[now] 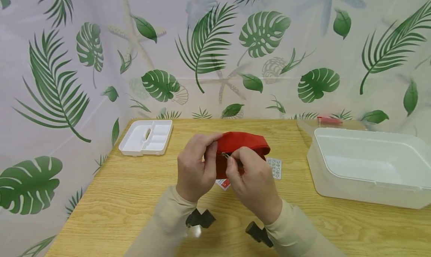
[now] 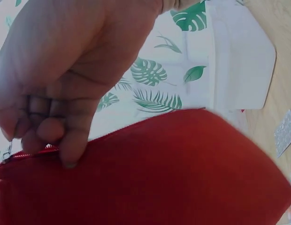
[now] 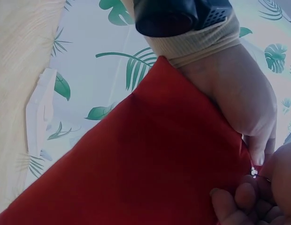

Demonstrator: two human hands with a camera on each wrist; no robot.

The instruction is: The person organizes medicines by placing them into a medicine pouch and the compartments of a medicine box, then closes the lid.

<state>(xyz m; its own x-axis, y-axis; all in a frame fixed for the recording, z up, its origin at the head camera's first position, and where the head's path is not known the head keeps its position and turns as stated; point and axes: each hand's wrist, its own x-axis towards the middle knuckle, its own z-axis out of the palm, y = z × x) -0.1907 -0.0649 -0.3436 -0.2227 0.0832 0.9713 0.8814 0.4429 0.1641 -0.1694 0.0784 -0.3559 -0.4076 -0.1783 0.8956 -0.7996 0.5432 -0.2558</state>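
A red fabric zip pouch is held up above the table between both hands. My left hand grips its left end, thumb and fingers close to the zipper slider. With thumb and index finger, my right hand pinches the small metal pull on that slider. A dark gap shows along the zipper beside the right fingers. In the left wrist view, the pouch's red side fills the lower part, under the right hand. The right wrist view shows the left hand at the pouch's corner. Its contents are hidden.
Behind the pouch lie a silver blister pack and a red-and-white packet, both partly covered. A white compartment tray is at the back left. To the right stands a large translucent box, with a clear lid behind it.
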